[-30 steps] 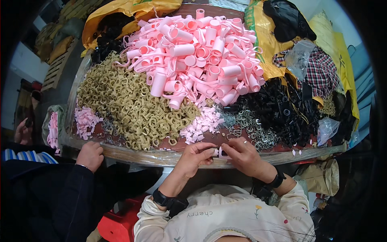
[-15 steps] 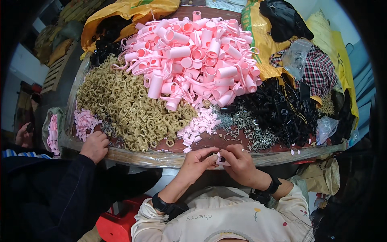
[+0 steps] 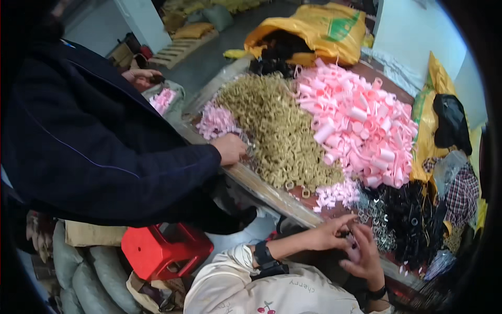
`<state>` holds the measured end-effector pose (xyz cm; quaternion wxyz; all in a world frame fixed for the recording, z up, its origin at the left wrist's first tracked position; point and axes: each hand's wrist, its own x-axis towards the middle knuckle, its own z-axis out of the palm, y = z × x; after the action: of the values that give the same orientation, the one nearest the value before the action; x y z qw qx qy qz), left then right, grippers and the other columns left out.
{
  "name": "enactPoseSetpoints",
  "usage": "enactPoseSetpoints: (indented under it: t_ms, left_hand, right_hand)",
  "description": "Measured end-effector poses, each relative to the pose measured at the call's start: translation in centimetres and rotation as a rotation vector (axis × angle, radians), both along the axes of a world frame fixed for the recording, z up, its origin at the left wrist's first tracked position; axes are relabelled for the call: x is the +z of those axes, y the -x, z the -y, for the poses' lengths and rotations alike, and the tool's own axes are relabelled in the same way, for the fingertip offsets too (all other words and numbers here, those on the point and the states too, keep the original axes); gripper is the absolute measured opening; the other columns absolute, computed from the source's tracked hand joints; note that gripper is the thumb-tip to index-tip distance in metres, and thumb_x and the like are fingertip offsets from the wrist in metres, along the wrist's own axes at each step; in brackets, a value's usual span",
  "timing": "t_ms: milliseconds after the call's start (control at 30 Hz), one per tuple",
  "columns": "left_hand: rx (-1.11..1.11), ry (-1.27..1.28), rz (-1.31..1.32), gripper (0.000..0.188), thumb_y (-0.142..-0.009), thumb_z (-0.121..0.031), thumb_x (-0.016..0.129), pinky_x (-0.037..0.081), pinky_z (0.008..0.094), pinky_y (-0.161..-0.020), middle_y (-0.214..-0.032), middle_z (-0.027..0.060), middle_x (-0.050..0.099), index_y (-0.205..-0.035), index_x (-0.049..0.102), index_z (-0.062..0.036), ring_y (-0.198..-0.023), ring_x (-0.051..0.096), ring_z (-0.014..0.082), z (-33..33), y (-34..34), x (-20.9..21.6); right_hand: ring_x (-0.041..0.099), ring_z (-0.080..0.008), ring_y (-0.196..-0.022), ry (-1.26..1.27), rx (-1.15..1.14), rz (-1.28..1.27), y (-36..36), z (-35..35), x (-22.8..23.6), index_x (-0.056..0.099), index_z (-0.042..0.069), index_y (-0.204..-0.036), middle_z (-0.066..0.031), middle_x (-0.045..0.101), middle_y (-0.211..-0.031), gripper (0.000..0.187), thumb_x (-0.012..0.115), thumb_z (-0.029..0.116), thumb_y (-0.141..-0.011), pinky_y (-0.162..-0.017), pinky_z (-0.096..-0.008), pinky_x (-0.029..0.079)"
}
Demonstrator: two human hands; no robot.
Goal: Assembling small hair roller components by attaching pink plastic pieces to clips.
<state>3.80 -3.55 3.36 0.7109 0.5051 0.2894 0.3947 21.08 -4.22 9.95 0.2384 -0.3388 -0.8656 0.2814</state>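
Note:
My left hand [image 3: 328,235] and my right hand [image 3: 367,257] meet just over the near edge of the table. Between them is a small pink plastic part [image 3: 354,253], partly covered by fingers and blurred. The right thumb and fingers close around it, while the left fingertips grip its other side. Whether a black piece is still in it cannot be made out. Close by on the tabletop lie a heap of small pink pieces [image 3: 339,193] and a scatter of metal rings or buckles [image 3: 380,222].
A large pile of pink tubes [image 3: 361,123] stands behind tan buckles [image 3: 272,131]. Black parts [image 3: 413,220] lie at right. Yellow sacks [image 3: 334,31] stand beyond. Left, a co-worker's hand [image 3: 230,149] rests at the table edge [image 3: 261,183], near a red stool [image 3: 151,251].
The view has swung left, bringing the co-worker, stool and grey sacks into sight. My hands stay together around the pink part, but their fingers have shifted and the black piece no longer shows.

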Motion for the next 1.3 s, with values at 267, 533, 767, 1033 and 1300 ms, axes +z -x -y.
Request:
enactPoseSetpoints:
  t_ms: [267,533,767,1033,1300]
  left_hand:
    - [-0.158,0.271,0.131,0.071,-0.076,-0.001,0.058,0.046,0.0252,-0.074,-0.102,0.0066,0.052,-0.133,0.017,-0.0046,-0.087,0.053,0.0137,1.1,0.8,-0.7]
    - [-0.107,0.548,0.318,0.053,-0.078,-0.004,0.056,0.050,0.0269,-0.073,-0.104,0.0079,0.053,-0.125,0.030,-0.0026,-0.093,0.056,0.0164,0.9,-1.1,-1.0]
    - [-0.195,0.526,0.429,0.051,-0.080,-0.007,0.056,0.050,0.0224,-0.070,-0.101,0.0068,0.054,-0.125,0.033,-0.0050,-0.085,0.058,0.0134,0.4,-1.5,-1.5]
    - [0.105,0.055,-0.171,0.048,-0.076,-0.006,0.061,0.045,0.0209,-0.066,-0.081,0.0034,0.059,-0.120,0.042,-0.0007,-0.075,0.056,0.0084,-2.0,1.1,-1.8]
    - [0.254,-0.321,-0.465,0.043,-0.071,-0.008,0.065,0.044,0.0231,-0.060,-0.075,0.0048,0.059,-0.111,0.051,-0.0004,-0.063,0.054,0.0112,-6.8,-1.1,0.2]
  right_hand:
    - [0.044,-0.0341,-0.103,0.201,0.246,-0.045,0.7,0.6,0.2,0.041,0.000,-0.119,-0.0199,0.042,-0.113,0.069,0.070,0.031,-0.065,-0.084,-0.0379,0.040]
    - [0.052,-0.0310,-0.083,-0.190,-0.130,-0.129,1.3,1.5,-1.4,0.051,0.000,-0.105,-0.0166,0.050,-0.096,0.053,0.070,0.023,-0.061,-0.069,-0.0371,0.045]
    - [0.052,-0.0293,-0.072,-0.191,-0.170,-0.157,1.1,0.8,-2.1,0.056,0.001,-0.090,-0.0139,0.053,-0.082,0.040,0.068,0.020,-0.058,-0.062,-0.0357,0.045]
    - [0.053,-0.0274,-0.070,-0.211,-0.536,0.076,-9.0,4.3,0.1,0.055,0.001,-0.087,-0.0135,0.053,-0.081,0.028,0.058,0.008,-0.060,-0.060,-0.0318,0.043]
    - [0.052,-0.0335,-0.077,0.089,-1.418,0.562,-23.8,23.5,-0.4,0.055,0.000,-0.087,-0.0179,0.053,-0.081,0.026,0.061,0.017,-0.068,-0.068,-0.0376,0.041]
